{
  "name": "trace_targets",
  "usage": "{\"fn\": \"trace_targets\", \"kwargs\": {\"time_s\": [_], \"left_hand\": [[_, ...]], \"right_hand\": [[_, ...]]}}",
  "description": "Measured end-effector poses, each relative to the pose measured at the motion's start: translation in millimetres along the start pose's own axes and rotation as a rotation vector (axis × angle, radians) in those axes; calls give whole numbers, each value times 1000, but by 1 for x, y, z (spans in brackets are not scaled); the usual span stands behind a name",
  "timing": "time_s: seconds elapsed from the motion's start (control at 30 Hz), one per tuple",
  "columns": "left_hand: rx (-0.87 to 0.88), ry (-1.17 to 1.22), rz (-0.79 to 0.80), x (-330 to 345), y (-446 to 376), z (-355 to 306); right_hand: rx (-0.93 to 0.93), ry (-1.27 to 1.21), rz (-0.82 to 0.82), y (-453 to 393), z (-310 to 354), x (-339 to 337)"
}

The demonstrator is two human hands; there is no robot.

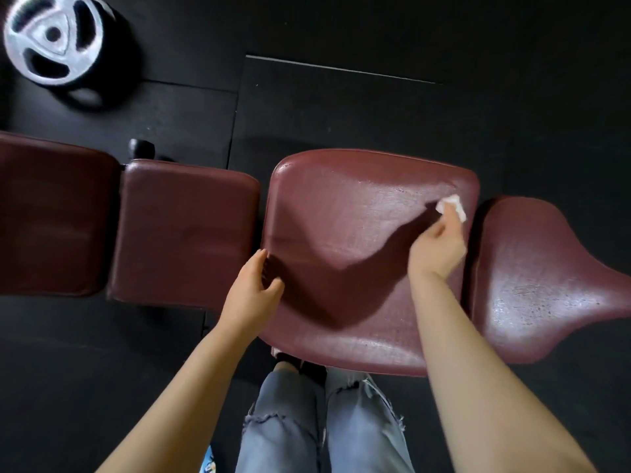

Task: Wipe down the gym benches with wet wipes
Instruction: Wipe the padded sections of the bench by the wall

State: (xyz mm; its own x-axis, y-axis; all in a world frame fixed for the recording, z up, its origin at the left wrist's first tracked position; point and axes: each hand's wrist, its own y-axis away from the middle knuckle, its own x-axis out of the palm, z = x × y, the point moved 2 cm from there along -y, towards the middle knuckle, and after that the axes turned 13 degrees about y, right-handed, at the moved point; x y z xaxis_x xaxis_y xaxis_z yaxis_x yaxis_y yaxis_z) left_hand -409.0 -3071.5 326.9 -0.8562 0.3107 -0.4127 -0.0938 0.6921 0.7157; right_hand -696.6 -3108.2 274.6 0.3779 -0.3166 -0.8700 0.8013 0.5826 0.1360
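Observation:
A dark red padded bench pad (pixel 341 216) lies in front of me, its surface shiny in places. My right hand (pixel 438 245) holds a crumpled white wet wipe (pixel 452 204) and presses it onto the pad near its far right corner. My left hand (pixel 252 291) rests on the pad's left edge, fingers loosely spread with the thumb on top. A narrower red seat pad (pixel 532 278) continues to the right, and two more red pads (pixel 184 233) extend to the left.
A silver weight plate (pixel 51 37) lies on the black rubber floor (pixel 375 107) at the far left. A black knob (pixel 140 148) sticks up behind the left pads. My legs in light jeans (pixel 307 421) stand close against the bench's near edge.

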Motion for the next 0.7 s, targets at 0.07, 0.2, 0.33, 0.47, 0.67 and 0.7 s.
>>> {"fn": "trace_targets", "kwargs": {"time_s": [0.07, 0.2, 0.33, 0.47, 0.67, 0.7], "left_hand": [[-7, 17, -14, 0, 7, 2], [-3, 34, -39, 0, 18, 11], [32, 28, -39, 5, 16, 14], [23, -4, -1, 1, 14, 12], [45, -74, 32, -6, 9, 14], [46, -73, 43, -7, 10, 14]], "right_hand": [[-141, 32, 45, 17, 40, 15], [-843, 165, 514, 94, 102, 56], [-1569, 73, 603, 127, 90, 78], [-1332, 196, 499, 49, 46, 43], [-235, 247, 143, 9, -55, -31], [-119, 225, 103, 17, -51, -24]]}}
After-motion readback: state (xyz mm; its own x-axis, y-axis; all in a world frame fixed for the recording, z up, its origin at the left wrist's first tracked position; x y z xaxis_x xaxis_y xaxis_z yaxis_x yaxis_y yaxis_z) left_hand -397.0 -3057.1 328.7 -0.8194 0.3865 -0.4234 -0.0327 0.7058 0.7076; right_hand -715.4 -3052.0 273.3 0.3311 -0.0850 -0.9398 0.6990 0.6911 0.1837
